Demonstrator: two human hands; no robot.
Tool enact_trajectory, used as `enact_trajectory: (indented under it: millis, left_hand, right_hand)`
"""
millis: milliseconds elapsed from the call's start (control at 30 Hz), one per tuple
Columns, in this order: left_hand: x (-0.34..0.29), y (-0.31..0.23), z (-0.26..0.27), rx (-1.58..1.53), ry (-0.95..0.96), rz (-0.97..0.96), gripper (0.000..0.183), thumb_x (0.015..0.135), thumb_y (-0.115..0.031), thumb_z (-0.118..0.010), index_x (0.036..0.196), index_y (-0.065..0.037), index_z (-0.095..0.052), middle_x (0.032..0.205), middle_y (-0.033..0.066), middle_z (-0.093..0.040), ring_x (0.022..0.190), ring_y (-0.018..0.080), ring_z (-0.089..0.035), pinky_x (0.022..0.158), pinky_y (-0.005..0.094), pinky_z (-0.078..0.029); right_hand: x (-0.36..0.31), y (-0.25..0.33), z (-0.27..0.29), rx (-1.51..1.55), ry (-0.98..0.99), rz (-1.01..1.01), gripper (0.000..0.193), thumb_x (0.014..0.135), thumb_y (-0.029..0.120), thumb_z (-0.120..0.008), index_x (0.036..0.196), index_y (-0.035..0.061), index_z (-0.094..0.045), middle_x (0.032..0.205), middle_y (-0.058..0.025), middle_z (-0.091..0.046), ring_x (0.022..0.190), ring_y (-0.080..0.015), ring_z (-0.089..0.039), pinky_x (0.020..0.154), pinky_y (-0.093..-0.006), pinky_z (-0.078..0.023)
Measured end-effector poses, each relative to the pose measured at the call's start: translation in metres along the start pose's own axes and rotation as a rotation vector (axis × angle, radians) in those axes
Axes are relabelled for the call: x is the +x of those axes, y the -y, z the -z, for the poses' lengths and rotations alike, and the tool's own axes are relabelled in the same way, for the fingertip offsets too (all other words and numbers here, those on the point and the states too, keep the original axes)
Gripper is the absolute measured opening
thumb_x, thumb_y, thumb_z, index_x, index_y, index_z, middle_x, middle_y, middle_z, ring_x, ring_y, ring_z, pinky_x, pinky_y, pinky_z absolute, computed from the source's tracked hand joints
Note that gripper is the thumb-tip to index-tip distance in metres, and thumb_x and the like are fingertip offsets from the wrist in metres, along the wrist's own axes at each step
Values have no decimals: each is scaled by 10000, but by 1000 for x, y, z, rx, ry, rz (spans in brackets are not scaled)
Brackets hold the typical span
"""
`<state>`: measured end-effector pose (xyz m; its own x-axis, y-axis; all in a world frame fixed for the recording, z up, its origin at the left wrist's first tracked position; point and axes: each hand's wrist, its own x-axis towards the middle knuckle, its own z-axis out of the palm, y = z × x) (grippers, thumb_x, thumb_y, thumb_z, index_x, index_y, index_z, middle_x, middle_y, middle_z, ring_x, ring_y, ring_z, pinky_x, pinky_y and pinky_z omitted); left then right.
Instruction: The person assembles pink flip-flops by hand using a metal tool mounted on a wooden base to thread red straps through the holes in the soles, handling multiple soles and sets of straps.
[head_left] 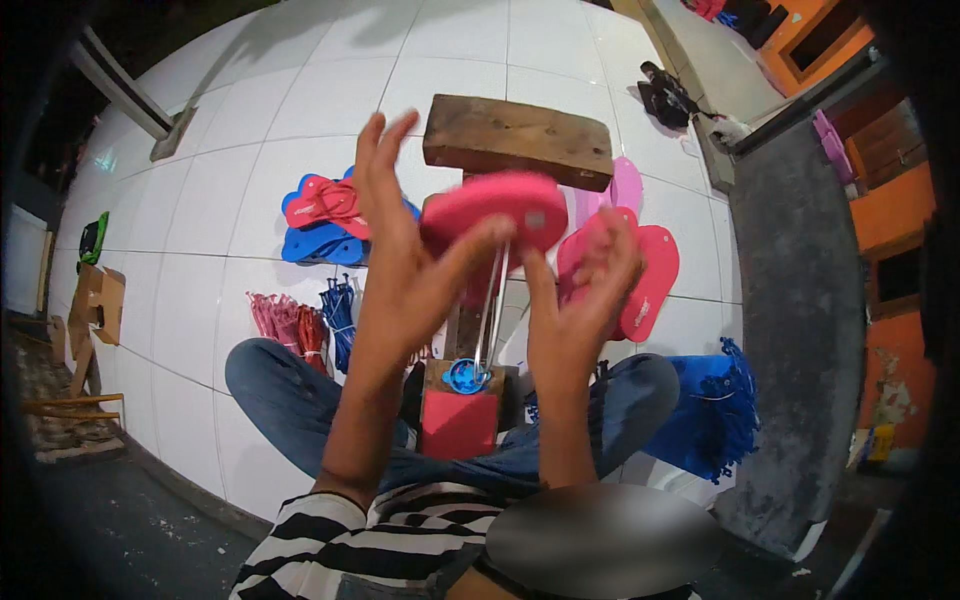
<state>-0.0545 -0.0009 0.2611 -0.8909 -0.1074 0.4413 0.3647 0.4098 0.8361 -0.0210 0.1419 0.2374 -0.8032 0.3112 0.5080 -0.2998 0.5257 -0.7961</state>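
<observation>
A pink sandal sole (540, 228), smeared by motion, is tilted up between my hands above a wooden stand. My left hand (395, 245) is at its left, fingers stretched upward, the thumb lying across the sole's face. At its lower right, my right hand (580, 305) has its thumb near the sole's edge and its blurred fingers apart from the thumb. Thin metal rods (489, 318) run from the sole down to a round blue piece (466, 376) on the stand. Below that piece is a pink pad (459, 425). Whether the rods pass through the sole cannot be made out.
A wooden block (517, 138) tops the stand. Left lie pink-and-blue sandals (325, 215) and bundled pink, red and blue straps (338, 325). Right are pink soles (655, 280), lilac soles (627, 185) and a heap of blue straps (705, 410). My crossed legs (290, 395) flank the stand.
</observation>
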Motion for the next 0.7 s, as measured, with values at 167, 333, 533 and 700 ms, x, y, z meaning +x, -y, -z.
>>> enact_trajectory:
  millis: [167,333,533,700]
  left_hand:
    - [24,11,-8,-382,41,69,1119,721,-248,-808,1492,-57,-20,1543,212,-60,1426,334,-115,1117,422,-265]
    - [21,19,-14,-466,92,112,1104,744,-251,-791,1504,-107,-3,1556,172,-49,1433,319,-102,1118,433,-265]
    - [-64,126,-15,-501,-92,306,671,924,-330,-583,1453,-85,-251,1474,130,-270,1351,283,-291,1092,391,-274]
    - [-190,189,-29,-424,20,634,440,948,-313,-572,1290,-59,-462,1197,106,-536,1102,200,-512,961,329,-395]
  right_hand:
    - [14,-10,-11,-64,-41,1,743,762,129,-778,1344,51,-322,1187,-137,-436,1072,-250,-450,923,-387,-372]
    - [20,-22,-17,27,-107,29,718,731,225,-815,1268,14,-387,1143,-150,-451,1024,-273,-461,865,-395,-394]
    - [11,-155,35,-479,-170,-26,681,789,339,-749,1297,44,-404,1217,-181,-467,1161,-361,-428,986,-474,-350]
    - [-23,-268,88,-1047,-229,-473,828,785,511,-671,1361,3,-363,1269,-243,-448,1230,-435,-397,1001,-576,-313]
